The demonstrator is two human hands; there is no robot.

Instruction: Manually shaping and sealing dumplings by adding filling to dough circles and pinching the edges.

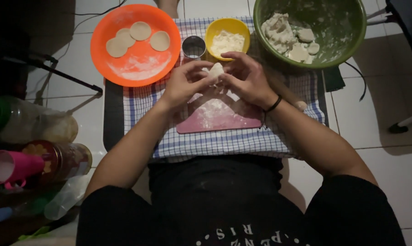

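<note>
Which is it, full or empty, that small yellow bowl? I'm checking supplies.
Partly full: the small yellow bowl holds a white heap that covers its bottom and stays below the rim.

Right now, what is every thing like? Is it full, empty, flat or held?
Dough piece: held between both hands.
Left hand: fingers on the dough.
Right hand: fingers on the dough.
Orange plate: floury, holds four flat dough rounds.
Yellow bowl: holds white flour.
Green bowl: holds dough lumps on one side.
Metal ring cutter: upright, untouched.
Pink board: dusted with flour.
</note>
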